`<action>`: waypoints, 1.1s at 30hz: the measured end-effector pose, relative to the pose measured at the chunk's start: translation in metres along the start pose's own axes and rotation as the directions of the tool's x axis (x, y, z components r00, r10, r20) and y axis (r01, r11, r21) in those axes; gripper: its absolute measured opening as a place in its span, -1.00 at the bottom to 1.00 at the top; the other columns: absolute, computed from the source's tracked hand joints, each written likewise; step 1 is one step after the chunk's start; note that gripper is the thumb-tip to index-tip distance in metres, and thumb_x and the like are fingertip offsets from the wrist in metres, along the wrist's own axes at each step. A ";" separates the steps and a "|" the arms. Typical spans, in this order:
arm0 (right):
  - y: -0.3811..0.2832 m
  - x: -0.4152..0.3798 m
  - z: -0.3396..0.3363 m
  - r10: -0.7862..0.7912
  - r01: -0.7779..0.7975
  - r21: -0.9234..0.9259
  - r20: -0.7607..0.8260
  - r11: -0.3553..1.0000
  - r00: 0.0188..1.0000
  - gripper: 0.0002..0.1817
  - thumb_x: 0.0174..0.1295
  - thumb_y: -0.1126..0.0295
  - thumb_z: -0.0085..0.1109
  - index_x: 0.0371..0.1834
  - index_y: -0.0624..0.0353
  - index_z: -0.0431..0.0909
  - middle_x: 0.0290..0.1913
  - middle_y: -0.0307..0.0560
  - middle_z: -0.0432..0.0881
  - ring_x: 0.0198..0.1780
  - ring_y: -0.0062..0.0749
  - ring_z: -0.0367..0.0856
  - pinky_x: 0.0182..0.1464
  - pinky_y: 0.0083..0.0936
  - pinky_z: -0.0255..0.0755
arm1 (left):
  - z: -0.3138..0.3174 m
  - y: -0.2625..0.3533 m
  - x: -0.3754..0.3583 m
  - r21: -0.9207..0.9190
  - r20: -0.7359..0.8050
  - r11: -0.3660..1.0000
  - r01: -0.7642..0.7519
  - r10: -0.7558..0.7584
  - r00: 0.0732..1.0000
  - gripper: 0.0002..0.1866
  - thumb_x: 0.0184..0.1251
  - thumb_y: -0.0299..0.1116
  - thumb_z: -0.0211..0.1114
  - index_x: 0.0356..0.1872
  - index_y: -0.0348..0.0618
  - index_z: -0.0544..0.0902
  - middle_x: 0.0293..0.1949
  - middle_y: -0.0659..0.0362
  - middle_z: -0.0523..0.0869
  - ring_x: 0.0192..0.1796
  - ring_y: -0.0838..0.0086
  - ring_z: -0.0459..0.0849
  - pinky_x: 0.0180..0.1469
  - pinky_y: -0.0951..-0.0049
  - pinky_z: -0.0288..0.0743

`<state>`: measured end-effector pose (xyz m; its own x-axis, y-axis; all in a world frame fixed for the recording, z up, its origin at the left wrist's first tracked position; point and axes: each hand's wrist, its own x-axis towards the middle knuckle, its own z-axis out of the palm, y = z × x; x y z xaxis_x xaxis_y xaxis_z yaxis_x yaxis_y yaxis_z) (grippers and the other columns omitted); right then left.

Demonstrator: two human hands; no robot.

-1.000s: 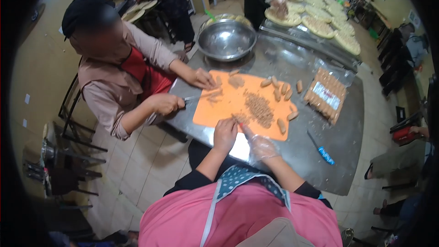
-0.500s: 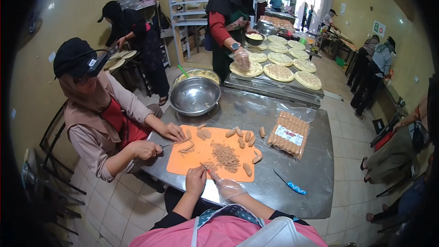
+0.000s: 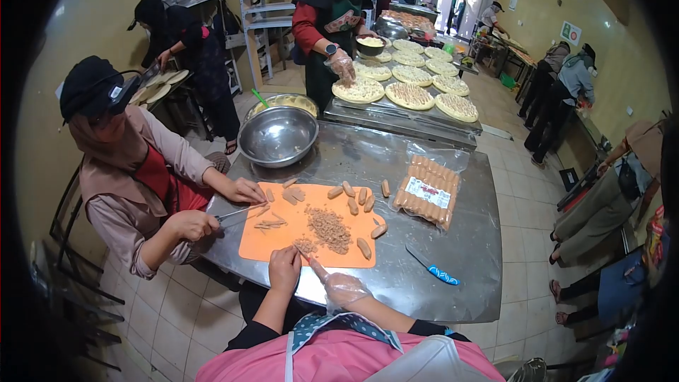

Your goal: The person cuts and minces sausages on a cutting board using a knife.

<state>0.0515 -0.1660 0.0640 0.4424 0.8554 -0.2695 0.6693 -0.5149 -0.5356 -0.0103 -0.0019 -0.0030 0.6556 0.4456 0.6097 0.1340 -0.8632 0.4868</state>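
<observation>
Chopped sausage (image 3: 329,232) just beyond right hand (image 3: 345,289), gripping red-handled knife (image 3: 306,257); left hand (image 3: 284,269), hold unclear

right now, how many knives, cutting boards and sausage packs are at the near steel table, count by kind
Knives: 3 (red-handled knife in the right hand, blue-handled knife on the steel table, slim knife in the co-worker's hand)
Cutting board: 1
Sausage pack: 1
Total: 5
</observation>
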 end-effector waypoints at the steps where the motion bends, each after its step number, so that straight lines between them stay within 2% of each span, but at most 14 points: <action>1: 0.002 -0.002 0.000 0.006 -0.006 -0.004 0.000 1.000 1.000 -0.31 0.18 0.38 -0.09 0.41 -0.10 -0.07 -0.38 0.30 0.56 -0.33 0.15 0.58 -0.32 -0.07 0.40 | -0.002 0.001 0.001 -0.001 0.010 1.000 0.016 -0.016 1.000 -0.89 0.02 -0.50 0.28 -0.39 -0.30 0.66 -0.34 0.02 0.68 -0.27 0.18 0.59 -0.15 0.30 0.49; 6: 0.012 -0.011 0.003 0.066 -0.066 -0.013 -0.006 0.998 0.998 -0.31 0.20 0.36 -0.09 0.42 -0.19 -0.08 -0.37 0.29 0.56 -0.31 0.15 0.58 -0.29 -0.08 0.40 | 0.005 -0.001 -0.001 -0.019 0.045 0.998 0.053 -0.052 0.998 -0.90 0.00 -0.51 0.26 -0.43 -0.30 0.64 -0.36 0.01 0.67 -0.26 0.15 0.59 -0.14 0.28 0.48; 14: 0.027 -0.018 0.011 0.066 -0.070 0.073 0.045 0.995 0.997 -0.31 0.23 0.33 -0.10 0.42 -0.32 -0.10 -0.34 0.28 0.57 -0.28 0.15 0.58 -0.25 -0.08 0.40 | 0.007 -0.002 -0.001 -0.047 -0.019 0.999 0.027 -0.028 0.999 -0.91 -0.02 -0.51 0.24 -0.45 -0.27 0.61 -0.39 0.00 0.63 -0.27 0.12 0.56 -0.15 0.24 0.46; 15: 0.032 -0.012 0.014 0.117 -0.125 0.108 0.078 0.986 0.990 -0.35 0.27 0.30 -0.13 0.40 -0.46 -0.10 -0.25 0.27 0.58 -0.20 0.14 0.58 -0.16 -0.13 0.41 | 0.007 -0.006 -0.003 -0.034 -0.030 0.999 0.003 -0.004 1.000 -0.92 -0.02 -0.51 0.25 -0.45 -0.26 0.62 -0.41 0.01 0.62 -0.27 0.13 0.56 -0.16 0.23 0.46; 16: 0.036 -0.007 0.014 0.170 -0.185 0.135 0.112 0.973 0.979 -0.36 0.27 0.29 -0.13 0.40 -0.48 -0.07 -0.12 0.30 0.55 -0.09 0.13 0.55 -0.03 -0.20 0.41 | 0.007 -0.007 -0.004 -0.017 -0.027 1.000 -0.009 0.009 1.000 -0.92 -0.02 -0.50 0.25 -0.45 -0.25 0.62 -0.42 0.02 0.62 -0.28 0.13 0.56 -0.18 0.22 0.45; 19: 0.047 -0.002 0.014 0.219 -0.234 0.191 0.098 0.953 0.971 -0.41 0.23 0.31 -0.18 0.38 -0.27 0.08 0.06 0.29 0.48 0.11 0.05 0.47 0.12 -0.27 0.34 | 0.010 -0.008 -0.004 0.030 -0.061 0.999 -0.040 0.042 0.997 -0.94 0.02 -0.46 0.26 -0.46 -0.21 0.63 -0.51 0.04 0.62 -0.36 0.14 0.55 -0.25 0.20 0.41; 21: 0.035 -0.009 0.006 0.148 -0.142 0.224 -0.010 0.964 0.989 -0.40 0.21 0.33 -0.14 0.38 -0.20 0.08 -0.02 0.35 0.50 0.04 0.11 0.50 0.06 -0.24 0.37 | 0.006 -0.004 -0.003 0.023 -0.022 0.999 -0.023 0.023 0.999 -0.92 0.11 -0.41 0.22 -0.48 -0.18 0.61 -0.54 0.05 0.59 -0.41 0.15 0.53 -0.31 0.18 0.37; 22: 0.032 -0.008 0.003 0.092 -0.065 0.275 -0.086 0.959 0.992 -0.38 0.21 0.33 -0.12 0.39 -0.20 0.06 -0.05 0.37 0.50 0.01 0.14 0.51 0.04 -0.21 0.38 | 0.003 -0.002 -0.001 0.063 0.027 0.998 0.012 -0.014 1.000 -0.90 0.07 -0.42 0.28 -0.46 -0.25 0.64 -0.47 0.01 0.65 -0.40 0.14 0.58 -0.29 0.24 0.41; 24: 0.023 -0.005 0.001 0.023 0.003 0.198 -0.131 0.980 0.991 -0.38 0.23 0.30 -0.10 0.40 -0.22 0.04 -0.13 0.39 0.52 -0.08 0.19 0.53 -0.05 -0.13 0.40 | 0.001 0.000 -0.001 0.015 0.011 0.999 0.031 -0.031 0.999 -0.90 0.06 -0.43 0.28 -0.44 -0.25 0.62 -0.48 0.02 0.64 -0.37 0.15 0.58 -0.26 0.24 0.43; 25: 0.018 -0.003 0.003 0.010 0.015 0.212 -0.116 0.977 0.993 -0.38 0.23 0.30 -0.10 0.40 -0.22 0.04 -0.13 0.39 0.52 -0.08 0.19 0.53 -0.05 -0.13 0.40 | 0.001 0.000 0.000 0.001 -0.003 0.999 0.033 -0.033 0.999 -0.90 0.05 -0.44 0.29 -0.43 -0.25 0.62 -0.48 0.02 0.64 -0.36 0.16 0.58 -0.24 0.24 0.44; 27: 0.009 0.001 0.005 0.098 -0.096 0.040 -0.038 0.995 0.994 -0.39 0.25 0.29 -0.09 0.40 -0.24 0.03 -0.23 0.35 0.56 -0.19 0.19 0.56 -0.16 -0.07 0.40 | 0.000 0.003 -0.001 0.005 0.009 0.999 0.050 -0.050 0.999 -0.90 0.05 -0.45 0.29 -0.42 -0.25 0.62 -0.47 0.02 0.64 -0.35 0.16 0.58 -0.23 0.25 0.45; 28: 0.005 0.002 0.006 0.090 -0.087 0.057 -0.040 0.995 0.995 -0.39 0.25 0.29 -0.09 0.40 -0.24 0.03 -0.23 0.35 0.56 -0.19 0.19 0.56 -0.16 -0.07 0.40 | -0.002 0.002 0.000 -0.014 0.017 0.998 0.058 -0.057 0.998 -0.90 0.04 -0.45 0.29 -0.42 -0.25 0.62 -0.46 0.03 0.65 -0.34 0.16 0.58 -0.22 0.25 0.46; 31: 0.003 0.001 0.012 0.078 -0.086 -0.073 -0.105 0.994 0.991 -0.40 0.27 0.30 -0.12 0.40 -0.26 0.02 -0.47 0.29 0.56 -0.41 0.17 0.57 -0.35 -0.02 0.38 | -0.004 0.002 0.001 -0.017 0.047 0.999 0.046 -0.045 0.998 -0.91 0.03 -0.47 0.29 -0.43 -0.25 0.62 -0.43 0.04 0.66 -0.33 0.16 0.59 -0.22 0.25 0.46; 33: 0.008 0.004 0.017 0.054 -0.064 -0.081 -0.125 0.995 0.991 -0.40 0.26 0.29 -0.11 0.39 -0.25 0.03 -0.50 0.27 0.54 -0.44 0.16 0.57 -0.38 -0.03 0.38 | -0.005 0.003 0.003 -0.017 0.051 0.999 0.039 -0.038 0.998 -0.91 0.03 -0.48 0.29 -0.43 -0.26 0.62 -0.42 0.04 0.66 -0.32 0.16 0.59 -0.22 0.26 0.46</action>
<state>0.0480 -0.1659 0.0449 0.5489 0.8126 -0.1959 0.6859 -0.5718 -0.4501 -0.0115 -0.0017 0.0031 0.6869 0.4654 0.5582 0.1464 -0.8409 0.5210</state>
